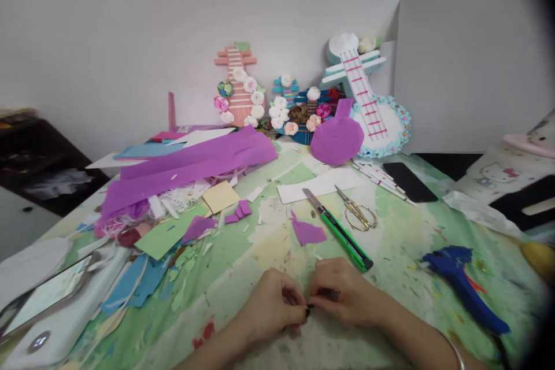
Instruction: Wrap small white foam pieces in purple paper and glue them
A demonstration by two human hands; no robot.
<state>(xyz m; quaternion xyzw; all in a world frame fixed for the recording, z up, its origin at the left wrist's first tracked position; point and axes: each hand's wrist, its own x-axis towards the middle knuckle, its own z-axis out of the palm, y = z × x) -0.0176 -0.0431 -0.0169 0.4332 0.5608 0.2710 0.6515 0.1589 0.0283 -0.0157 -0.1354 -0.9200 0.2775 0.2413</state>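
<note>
Far left, near side: phone [50,295] lies tilted, partly over a white box [73,312]; a sleeve or elbow snag could probably slide it off. Next right, purple sheet [195,159] sits loose over a heap of paper offcuts; a small dropped part could get lost in there.

Near middle: left hand [277,303] is narrowed to a fingertip pinch on a small dark piece [308,311]. Right hand [342,292] meets it from the other side, fingertips also pinched on it. Piece is mostly hidden by the fingers; can't tell what it is. Main risk: tiny grip area, so it may slip or flick away, and the paint-stained table cover [243,260] would make it hard to spot.

Just beyond the right hand: green cutter [339,234], blade out, pointing far left. Reaching forward carelessly risks a nick. Scissors [352,204] just right of it, same hazard.

Right: blue glue gun [468,295], cord off the near edge. Heat unknown; a tugged cord could drag it, and if hot, burn skin or cover.
</note>
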